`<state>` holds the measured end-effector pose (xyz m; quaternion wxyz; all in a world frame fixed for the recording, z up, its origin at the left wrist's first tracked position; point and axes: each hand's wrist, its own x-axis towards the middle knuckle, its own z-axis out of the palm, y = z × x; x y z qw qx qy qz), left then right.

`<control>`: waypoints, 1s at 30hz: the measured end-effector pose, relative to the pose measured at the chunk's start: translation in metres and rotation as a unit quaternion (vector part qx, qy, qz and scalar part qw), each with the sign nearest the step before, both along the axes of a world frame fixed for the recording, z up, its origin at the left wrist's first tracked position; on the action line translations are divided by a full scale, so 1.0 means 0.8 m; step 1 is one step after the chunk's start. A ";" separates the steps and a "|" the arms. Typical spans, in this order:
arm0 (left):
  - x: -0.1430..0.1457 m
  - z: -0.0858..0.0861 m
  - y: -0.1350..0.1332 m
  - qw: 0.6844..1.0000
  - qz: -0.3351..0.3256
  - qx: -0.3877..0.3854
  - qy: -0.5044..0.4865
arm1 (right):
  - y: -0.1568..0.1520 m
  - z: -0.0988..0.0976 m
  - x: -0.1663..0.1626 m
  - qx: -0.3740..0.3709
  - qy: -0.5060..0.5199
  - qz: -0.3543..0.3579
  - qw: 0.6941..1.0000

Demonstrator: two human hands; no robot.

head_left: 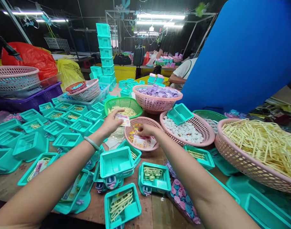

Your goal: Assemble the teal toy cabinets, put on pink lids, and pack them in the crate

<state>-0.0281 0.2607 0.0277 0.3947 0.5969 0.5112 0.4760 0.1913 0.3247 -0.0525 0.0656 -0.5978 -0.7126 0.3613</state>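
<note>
My left hand [112, 122] is closed on a printed card [123, 120] in pink and white, held above the table beside the green basket [138, 109]. Inside the small pink basket [142, 119], my right hand [146, 130] reaches down with its fingers bent together; what they pinch, if anything, is hidden. Yellow and orange small pieces [134, 132] and more printed cards [140, 142] lie in that basket. Nearer to me stand turquoise boxes: a bare one [117, 163], one with cream plastic sticks [121, 205], and one with a cream moulded frame [152, 173].
Many turquoise boxes [68, 140] cover the left side. Pink baskets hold purple parts [158, 91], white pieces [182, 132] and cream sticks [262, 140]. Behind rises a tall stack of boxes [106, 52]. A blue panel [240, 57] stands right, with a co-worker's arm [177, 79] beside it.
</note>
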 end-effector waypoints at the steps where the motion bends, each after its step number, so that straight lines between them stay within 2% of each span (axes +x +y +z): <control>1: -0.001 0.001 -0.001 1.000 -0.002 -0.010 0.006 | -0.002 0.001 -0.001 -0.012 0.018 -0.005 1.000; 5: -0.004 0.009 -0.012 0.999 0.006 -0.036 0.019 | -0.012 0.012 -0.003 -0.007 0.135 -0.051 0.990; 8: -0.005 0.025 -0.029 0.999 0.023 -0.032 0.020 | -0.029 0.041 0.005 0.028 0.270 -0.084 0.959; 10: 0.000 0.041 -0.043 0.999 0.023 -0.029 0.015 | -0.052 0.071 0.014 0.052 0.367 -0.096 0.924; 13: 0.021 0.067 -0.074 1.000 0.000 -0.017 -0.004 | -0.106 0.115 0.027 0.093 0.490 -0.113 0.860; 16: 0.059 0.083 -0.115 0.995 -0.081 -0.017 -0.061 | -0.172 0.136 0.028 0.131 0.567 -0.147 0.800; 19: 0.101 0.082 -0.159 0.983 -0.139 -0.001 -0.122 | -0.231 0.130 0.023 0.169 0.609 -0.200 0.749; 22: 0.139 0.069 -0.192 0.985 -0.105 0.022 -0.132 | -0.277 0.115 0.028 0.215 0.625 -0.256 0.705; 26: 0.187 0.044 -0.217 0.986 -0.074 0.020 -0.150 | -0.325 0.104 0.061 0.222 0.624 -0.279 0.695; 28: 0.214 0.033 -0.227 0.981 -0.087 0.018 -0.171 | -0.345 0.099 0.083 0.208 0.632 -0.296 0.685; 30: 0.242 0.024 -0.238 0.971 -0.120 -0.003 -0.205 | -0.362 0.093 0.104 0.208 0.647 -0.326 0.657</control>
